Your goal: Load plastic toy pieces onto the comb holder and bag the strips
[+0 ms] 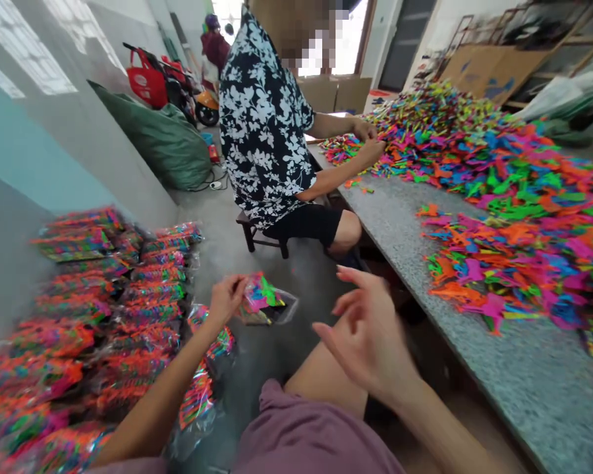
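My left hand point(226, 297) pinches the edge of a clear plastic bag point(264, 299) partly filled with small bright plastic pieces in pink, green, orange and yellow. The bag hangs over the floor, left of my knee. My right hand point(366, 329) is raised above my thigh, fingers curved and apart, with nothing between them. To its right, a loose heap of flat coloured plastic pieces point(494, 263) lies on the grey speckled table point(400, 217). What exact shape these pieces have is too small to tell.
Rows of filled clear bags point(148, 309) cover the floor at left. A co-worker in a floral shirt point(261, 125) sits on a low stool point(250, 234), both hands at a larger pile point(449, 125) on the table. A green sack point(163, 145) leans by the wall.
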Motion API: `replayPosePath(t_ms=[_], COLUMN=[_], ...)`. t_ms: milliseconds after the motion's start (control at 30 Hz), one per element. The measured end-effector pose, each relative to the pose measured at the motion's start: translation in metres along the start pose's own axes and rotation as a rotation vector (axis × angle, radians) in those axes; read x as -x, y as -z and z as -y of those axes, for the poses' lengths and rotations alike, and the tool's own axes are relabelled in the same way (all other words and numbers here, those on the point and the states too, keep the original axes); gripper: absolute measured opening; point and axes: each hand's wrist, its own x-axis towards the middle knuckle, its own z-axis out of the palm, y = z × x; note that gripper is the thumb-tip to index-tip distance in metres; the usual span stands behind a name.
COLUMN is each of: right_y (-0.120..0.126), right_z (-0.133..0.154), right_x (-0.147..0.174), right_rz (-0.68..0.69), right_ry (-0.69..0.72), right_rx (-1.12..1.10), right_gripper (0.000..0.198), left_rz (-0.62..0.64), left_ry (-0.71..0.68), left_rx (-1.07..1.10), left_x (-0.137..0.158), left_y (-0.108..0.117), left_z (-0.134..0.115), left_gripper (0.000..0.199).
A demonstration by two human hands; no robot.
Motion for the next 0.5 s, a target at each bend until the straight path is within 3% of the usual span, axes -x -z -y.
replayPosePath(t_ms=[67, 133, 200, 333, 367, 433, 500], right_y=[-0.019, -0.041, -0.055, -0.055, -0.052, -0.051, -0.06], right_z=[0.007, 0.016, 0.027, 0.036, 0.035, 0.032, 0.031], right_x=[-0.008, -0.011, -0.011, -0.007, -0.007, -0.01, -0.014], right_rz=[0.197, 0.394, 0.478, 0.399, 0.38, 0.368, 0.376], right_ry=[-0.083, -0.154, -0.15, 0.027, 0.072, 0.132, 0.156], right_rx=[-0.023, -0.016, 0.01, -0.083, -0.128, -0.196, -0.239], right_gripper=[0.079, 0.091, 0.08, 0.019, 0.012, 0.021, 0.025], left_rz=[-0.026, -0.049, -0.067, -0.094, -0.115, -0.188, -0.314], left_ry=[-0.049, -0.091, -0.133, -0.221, -0.253, -0.232, 0.028], left_rx=[0.036, 0.052, 0.045, 0.006, 0.022, 0.136, 0.439], left_x=[0.014, 0.031, 0.05, 0.08, 0.085, 0.093, 0.105], left_y=[0.001, 0.006, 0.014, 0.033, 0.038, 0.044, 0.046], left_z=[-0.031, -0.061, -0.089, -0.126, -0.13, -0.126, -0.108], left_gripper=[0.023, 0.022, 0.021, 0.019, 0.018, 0.014, 0.029])
